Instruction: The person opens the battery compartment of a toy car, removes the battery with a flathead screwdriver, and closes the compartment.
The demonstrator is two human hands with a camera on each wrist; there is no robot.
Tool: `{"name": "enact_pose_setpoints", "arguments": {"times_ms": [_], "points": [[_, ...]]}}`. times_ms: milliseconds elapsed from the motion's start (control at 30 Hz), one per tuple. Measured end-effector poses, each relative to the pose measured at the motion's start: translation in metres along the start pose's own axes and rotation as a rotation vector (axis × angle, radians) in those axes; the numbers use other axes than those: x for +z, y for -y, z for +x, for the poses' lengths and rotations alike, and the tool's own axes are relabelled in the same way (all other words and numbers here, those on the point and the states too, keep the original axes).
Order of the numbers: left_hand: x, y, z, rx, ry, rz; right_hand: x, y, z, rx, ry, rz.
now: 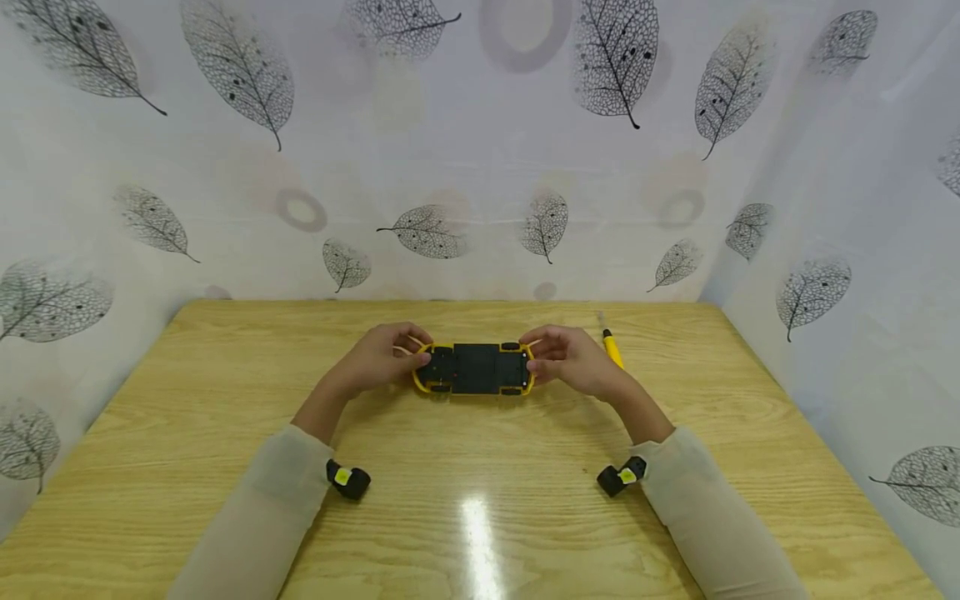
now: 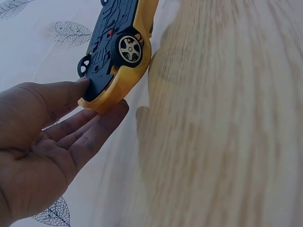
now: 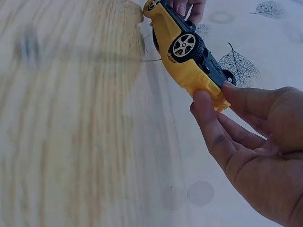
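A yellow toy car (image 1: 476, 368) is held between both hands with its black underside facing the head camera. My left hand (image 1: 385, 358) pinches one end, thumb on the black base and fingers against the yellow body. At the opposite end my right hand (image 1: 573, 360) pinches the car the same way. Silver-spoked wheels show on the car (image 2: 118, 52) in the left wrist view, and on the car (image 3: 182, 52) in the right wrist view. Both wrist views show the car raised off the tabletop. Its roof is hidden from the head camera.
A screwdriver (image 1: 612, 348) with a yellow and black handle lies on the wooden table (image 1: 480, 467), just behind the right hand. A leaf-patterned white curtain (image 1: 480, 150) borders the table at the back and sides. Small black cameras sit on both wrists.
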State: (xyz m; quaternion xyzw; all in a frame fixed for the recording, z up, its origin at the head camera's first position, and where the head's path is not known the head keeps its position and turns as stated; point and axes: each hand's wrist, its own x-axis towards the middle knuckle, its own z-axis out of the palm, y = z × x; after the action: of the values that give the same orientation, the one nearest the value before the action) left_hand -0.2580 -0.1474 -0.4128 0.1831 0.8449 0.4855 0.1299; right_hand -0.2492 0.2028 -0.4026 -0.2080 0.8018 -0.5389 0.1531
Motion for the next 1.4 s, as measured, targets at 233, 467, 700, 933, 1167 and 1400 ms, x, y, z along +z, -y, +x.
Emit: {"name": "enact_pose_setpoints", "arguments": {"times_ms": [233, 467, 700, 933, 1167, 1400], "points": [[0.0016, -0.0005, 0.0012, -0.012, -0.014, 0.047, -0.0009, 0.0007, -0.0015, 0.032, 0.021, 0.044], [0.0025, -0.0005, 0.0017, -0.021, -0.022, 0.07, -0.003, -0.0014, -0.0029, 0.093, 0.04, 0.084], [0.0026, -0.0025, 0.0005, -0.051, -0.022, 0.048, -0.0039, -0.003, -0.0026, 0.126, 0.042, 0.115], [0.0011, -0.0012, 0.0016, -0.086, -0.024, -0.005, -0.0051, -0.0026, -0.0028, 0.156, 0.042, 0.143], [0.0003, -0.0007, 0.0005, -0.094, -0.031, -0.009, -0.0053, -0.003, -0.0025, 0.184, 0.048, 0.163], [0.0005, 0.0009, 0.0008, -0.07, -0.044, -0.001, -0.0064, -0.0072, -0.0022, 0.184, 0.061, 0.154]]}}
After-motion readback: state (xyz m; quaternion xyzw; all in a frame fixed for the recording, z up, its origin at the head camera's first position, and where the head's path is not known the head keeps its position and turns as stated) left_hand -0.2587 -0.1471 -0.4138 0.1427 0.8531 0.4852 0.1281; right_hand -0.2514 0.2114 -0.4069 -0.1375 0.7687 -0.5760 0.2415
